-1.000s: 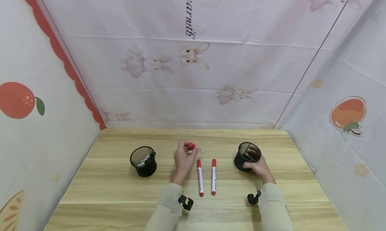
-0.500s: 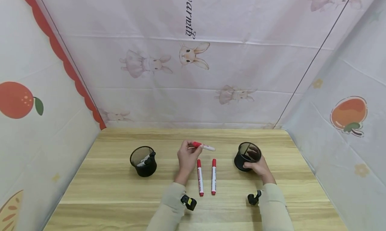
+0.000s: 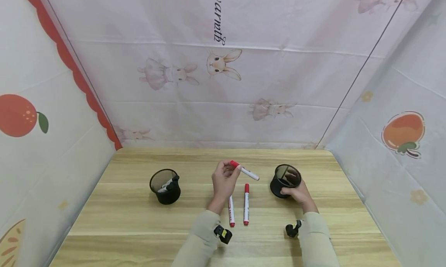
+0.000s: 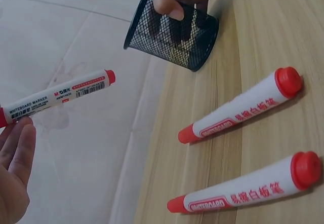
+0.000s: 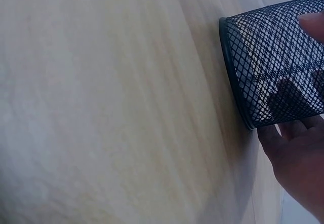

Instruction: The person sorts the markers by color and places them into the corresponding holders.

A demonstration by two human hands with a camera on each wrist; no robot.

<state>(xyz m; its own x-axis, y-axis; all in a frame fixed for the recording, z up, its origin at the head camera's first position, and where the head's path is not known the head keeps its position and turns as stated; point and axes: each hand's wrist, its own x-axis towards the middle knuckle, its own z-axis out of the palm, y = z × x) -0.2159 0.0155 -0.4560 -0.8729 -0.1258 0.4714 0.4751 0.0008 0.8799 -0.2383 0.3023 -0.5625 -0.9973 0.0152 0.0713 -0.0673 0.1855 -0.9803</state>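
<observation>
By the left hand [image 3: 223,182], a slim red-capped white marker [image 3: 249,173], probably light and stiff, best taken near its cap [image 3: 234,163], is pinched above the pale wooden bench [image 3: 122,224]; rightward, a round black mesh cup [image 3: 277,185] is gripped by the right hand [image 3: 300,194].

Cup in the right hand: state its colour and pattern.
The cup is black criss-cross mesh, seen best in the right wrist view.
</observation>
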